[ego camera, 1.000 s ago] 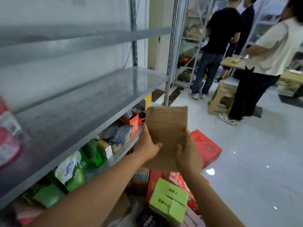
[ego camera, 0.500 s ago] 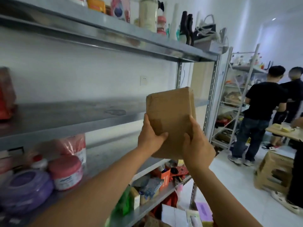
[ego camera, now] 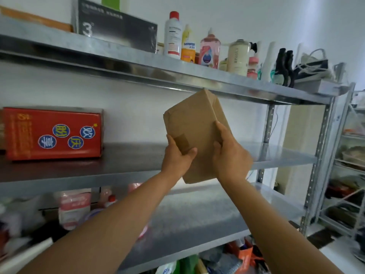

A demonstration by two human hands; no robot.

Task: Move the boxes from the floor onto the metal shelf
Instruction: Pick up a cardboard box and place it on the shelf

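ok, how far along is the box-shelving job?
Looks done: one red box sits on the metal shelf, at left. In hand: left hand and right hand grip a cardboard box, tilted, in the air before that shelf, not yet set down. Left: placing it; how many more boxes wait cannot be seen.

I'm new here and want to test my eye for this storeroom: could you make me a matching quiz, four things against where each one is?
Things:
1 cardboard box
2 red box
3 black box
4 pink packet

Places:
A on the top shelf
B on the lower shelf
C gripped by left hand and right hand
D on the middle shelf

Pairs: 1-C, 2-D, 3-A, 4-B.
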